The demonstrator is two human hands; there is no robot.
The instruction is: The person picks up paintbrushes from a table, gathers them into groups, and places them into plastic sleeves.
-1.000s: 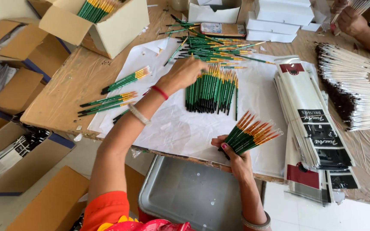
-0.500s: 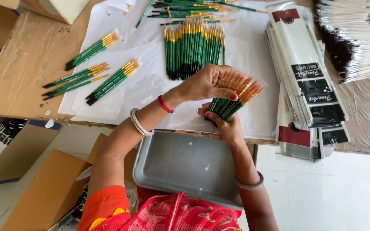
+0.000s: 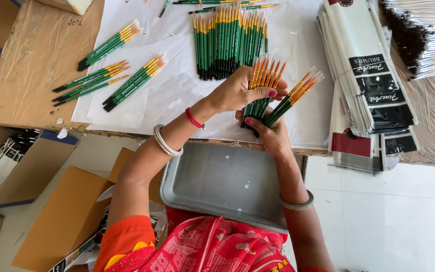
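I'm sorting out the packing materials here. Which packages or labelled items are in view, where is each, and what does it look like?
Stack of brush sleeves: table's right side, long flat white packets with black label panels.
Red-topped sleeves: under that stack, at the table edge.
Cardboard box: floor at left, brown, open, holding black-and-white packets.

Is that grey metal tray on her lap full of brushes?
No, the tray holds no brushes; they are in both hands and on the table.
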